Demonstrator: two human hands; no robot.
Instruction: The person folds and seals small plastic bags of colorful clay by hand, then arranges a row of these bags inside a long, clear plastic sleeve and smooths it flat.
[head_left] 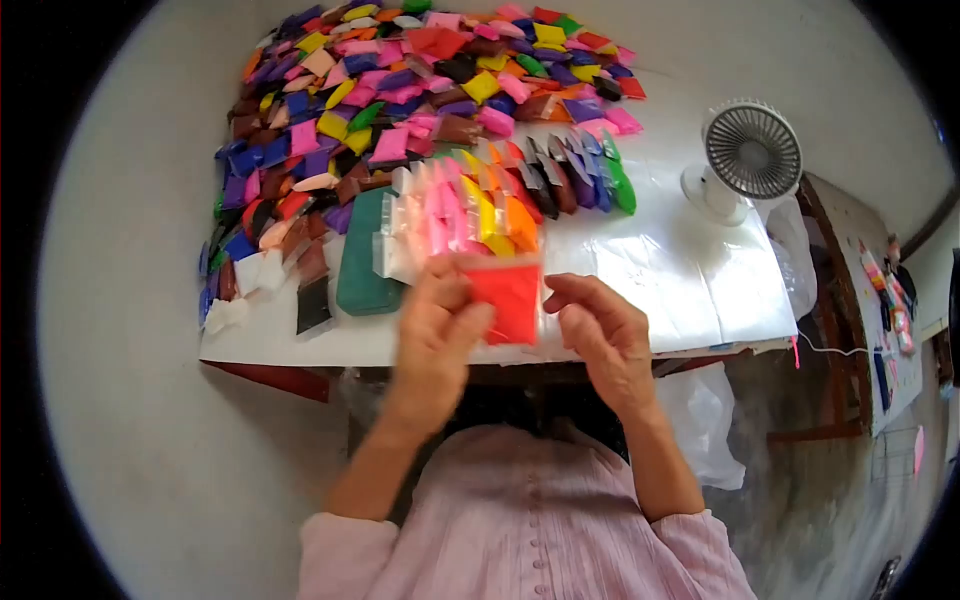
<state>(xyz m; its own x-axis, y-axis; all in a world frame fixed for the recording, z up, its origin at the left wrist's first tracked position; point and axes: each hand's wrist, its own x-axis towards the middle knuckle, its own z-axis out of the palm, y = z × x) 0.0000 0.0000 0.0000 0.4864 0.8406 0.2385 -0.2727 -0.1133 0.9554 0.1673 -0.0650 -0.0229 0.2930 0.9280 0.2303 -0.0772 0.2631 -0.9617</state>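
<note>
In front of my chest, my left hand [440,325] pinches a flat red packet [510,305] by its left side, thumb over the front. My right hand [605,335] is just off the packet's right edge, fingers bent and apart, with nothing visible in it. Just beyond the packet stand overlapping rows of clear-topped packets: white, pink packets [445,215], yellow, orange packets [520,225], then black, brown, blue and green packets [620,185]. A dark green case [368,255] lies to their left, partly covered by them.
A large heap of coloured packets [400,85] covers the back and left of the white table [660,270]. A black packet [313,305] lies near the front edge. On the right stands a white fan [752,150]; plastic bags [705,420] hang below, beside a side table [885,310].
</note>
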